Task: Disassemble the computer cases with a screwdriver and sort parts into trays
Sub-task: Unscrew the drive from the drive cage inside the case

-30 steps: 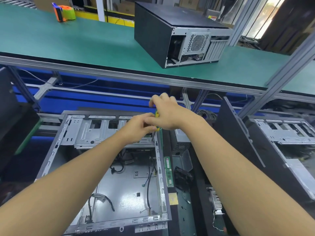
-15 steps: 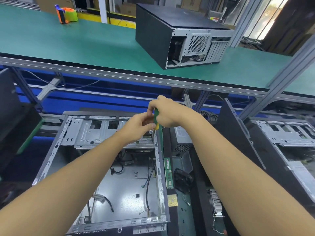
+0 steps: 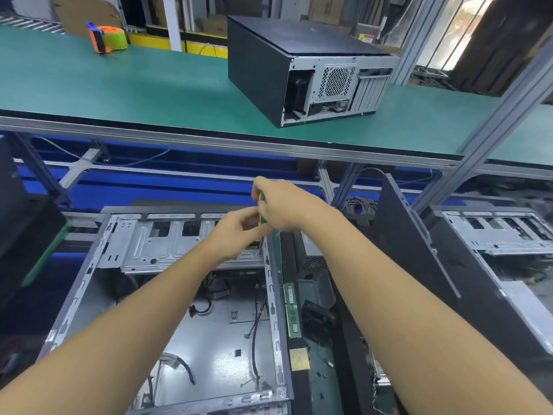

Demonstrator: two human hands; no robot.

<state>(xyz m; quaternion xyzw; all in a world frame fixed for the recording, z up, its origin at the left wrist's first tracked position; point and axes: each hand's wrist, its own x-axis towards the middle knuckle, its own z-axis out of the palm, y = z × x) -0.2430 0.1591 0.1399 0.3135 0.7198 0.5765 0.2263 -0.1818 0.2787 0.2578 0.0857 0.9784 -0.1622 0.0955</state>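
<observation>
Head view: my right hand (image 3: pixel 287 205) grips the screwdriver (image 3: pixel 261 202) upright, tip down over the open case's (image 3: pixel 167 250) far right corner. My left hand (image 3: pixel 239 232), just below, curls at the shaft; whether it pinches, I cannot tell.

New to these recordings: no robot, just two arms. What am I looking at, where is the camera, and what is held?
This is one picture, from a camera worn on a person's head, looking forward and down, so the bare arms are the wearer's own. The right hand grips a screwdriver with a green and yellow handle at the far corner of an open computer case lying in front. The left hand meets it just below; whether it pinches the shaft is hidden. Beside the case lie a memory stick and a processor chip. On the green shelf above stand a black case and a tape dispenser.
</observation>
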